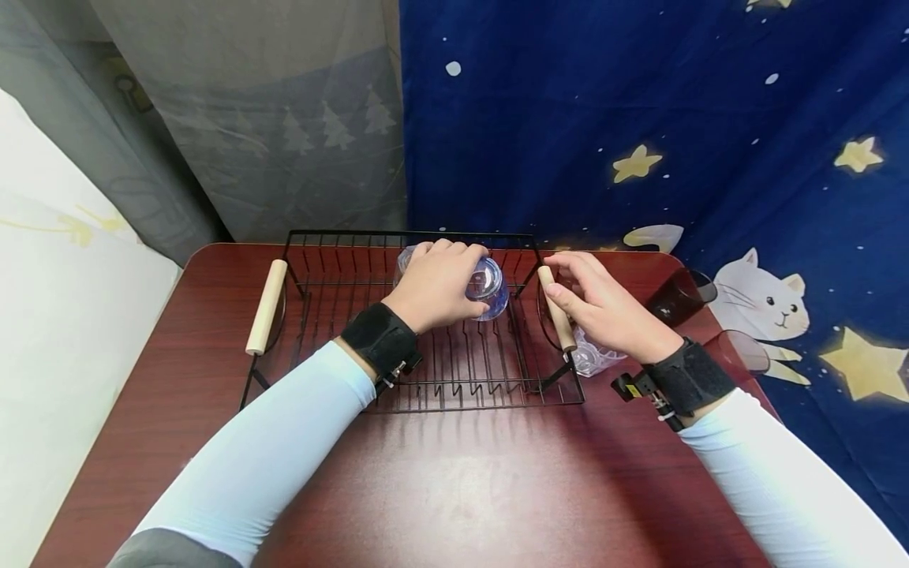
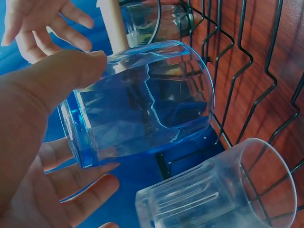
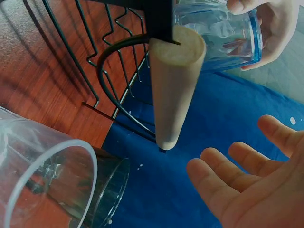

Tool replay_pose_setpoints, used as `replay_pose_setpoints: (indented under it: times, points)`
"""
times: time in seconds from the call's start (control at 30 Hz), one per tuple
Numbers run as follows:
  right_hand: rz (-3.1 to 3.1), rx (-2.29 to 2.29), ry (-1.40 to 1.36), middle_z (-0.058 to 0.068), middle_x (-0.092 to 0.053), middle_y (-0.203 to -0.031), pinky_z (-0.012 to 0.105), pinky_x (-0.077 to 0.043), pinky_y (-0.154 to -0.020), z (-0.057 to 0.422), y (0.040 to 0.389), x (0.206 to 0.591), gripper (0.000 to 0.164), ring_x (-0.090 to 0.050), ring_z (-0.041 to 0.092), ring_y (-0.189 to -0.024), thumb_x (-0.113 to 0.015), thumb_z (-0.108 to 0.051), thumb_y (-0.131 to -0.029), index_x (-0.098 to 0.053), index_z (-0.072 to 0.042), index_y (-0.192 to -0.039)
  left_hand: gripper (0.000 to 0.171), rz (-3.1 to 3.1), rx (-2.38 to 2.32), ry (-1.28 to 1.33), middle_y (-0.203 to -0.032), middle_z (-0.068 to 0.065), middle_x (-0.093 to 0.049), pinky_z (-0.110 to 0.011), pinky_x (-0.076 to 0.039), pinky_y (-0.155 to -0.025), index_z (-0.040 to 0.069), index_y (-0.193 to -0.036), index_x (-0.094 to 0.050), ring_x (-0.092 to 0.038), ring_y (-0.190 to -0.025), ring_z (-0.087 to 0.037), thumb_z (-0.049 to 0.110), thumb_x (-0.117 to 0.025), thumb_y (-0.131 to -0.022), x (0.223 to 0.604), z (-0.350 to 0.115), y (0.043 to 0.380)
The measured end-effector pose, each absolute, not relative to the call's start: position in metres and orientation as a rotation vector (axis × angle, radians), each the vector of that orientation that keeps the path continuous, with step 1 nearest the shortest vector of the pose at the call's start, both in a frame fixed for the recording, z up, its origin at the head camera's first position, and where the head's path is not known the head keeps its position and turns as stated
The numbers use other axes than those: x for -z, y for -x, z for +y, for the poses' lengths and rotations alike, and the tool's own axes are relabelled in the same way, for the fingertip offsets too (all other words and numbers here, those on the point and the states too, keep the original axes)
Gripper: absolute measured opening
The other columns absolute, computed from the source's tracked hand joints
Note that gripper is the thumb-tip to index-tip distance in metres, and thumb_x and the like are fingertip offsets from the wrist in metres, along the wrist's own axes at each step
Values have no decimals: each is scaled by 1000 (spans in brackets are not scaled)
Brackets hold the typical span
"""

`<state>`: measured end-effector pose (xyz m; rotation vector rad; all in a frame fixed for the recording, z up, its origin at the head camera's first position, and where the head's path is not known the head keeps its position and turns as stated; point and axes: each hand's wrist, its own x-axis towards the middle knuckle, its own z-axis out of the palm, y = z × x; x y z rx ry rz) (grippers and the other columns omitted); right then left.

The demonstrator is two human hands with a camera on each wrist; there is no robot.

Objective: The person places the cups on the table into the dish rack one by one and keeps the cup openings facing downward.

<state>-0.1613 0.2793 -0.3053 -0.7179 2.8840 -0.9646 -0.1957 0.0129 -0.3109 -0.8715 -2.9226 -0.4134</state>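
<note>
My left hand (image 1: 442, 285) grips a clear bluish glass (image 2: 142, 102) near its base, thumb on one side and fingers on the other. The glass (image 1: 488, 289) is upside down over the black wire dish rack (image 1: 341, 315); whether it touches the wires I cannot tell. Beside it in the rack stands another clear cup (image 2: 213, 190), also mouth down. My right hand (image 1: 604, 304) hovers by the rack's right wooden handle (image 3: 175, 90), fingers spread and holding nothing.
Right of the rack, a clear cup (image 1: 592, 355) and dark tinted glasses (image 1: 678, 298) stand on the reddish-brown table (image 1: 454, 489). Another wooden handle (image 1: 267, 306) forms the rack's left end. Curtains (image 1: 533, 118) hang behind the table's back edge.
</note>
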Motion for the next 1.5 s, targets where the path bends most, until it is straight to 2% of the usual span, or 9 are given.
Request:
replay_pose_setpoints:
  times: [0.43, 0.93, 1.17, 1.5]
  points:
    - [2867, 992, 703, 16, -40, -145, 51, -44, -102, 286, 157, 314, 47, -48, 29, -126, -51, -29, -106, -44, -3, -145, 82, -2987, 325, 847, -144, -7, -56, -55, -24, -117, 15, -147, -48, -44, -136, -29, 52, -79, -81, 319, 26, 206]
    - [2876, 1014, 708, 16, -39, -146, 51, -44, -102, 289, 155, 314, 45, -50, 32, -127, -51, -25, -106, -44, -2, -144, 82, -2999, 356, 812, -145, -9, -54, -56, -25, -118, 15, -151, -42, -44, -137, -32, 49, -76, -85, 323, 33, 214]
    - [2869, 1016, 693, 18, -36, -149, 52, -43, -103, 291, 155, 315, 45, -48, 33, -129, -51, -24, -106, -44, -1, -144, 84, -2998, 351, 804, -145, -9, -54, -54, -29, -113, 17, -154, -39, -46, -135, -31, 51, -75, -86, 327, 37, 219]
    - [2904, 969, 655, 19, -31, -154, 55, -41, -103, 296, 158, 319, 49, -42, 36, -133, -51, -30, -106, -44, -2, -145, 84, -3032, 277, 773, -147, -10, -53, -61, -15, -120, 19, -156, -38, -41, -140, -32, 57, -69, -88, 329, 38, 223]
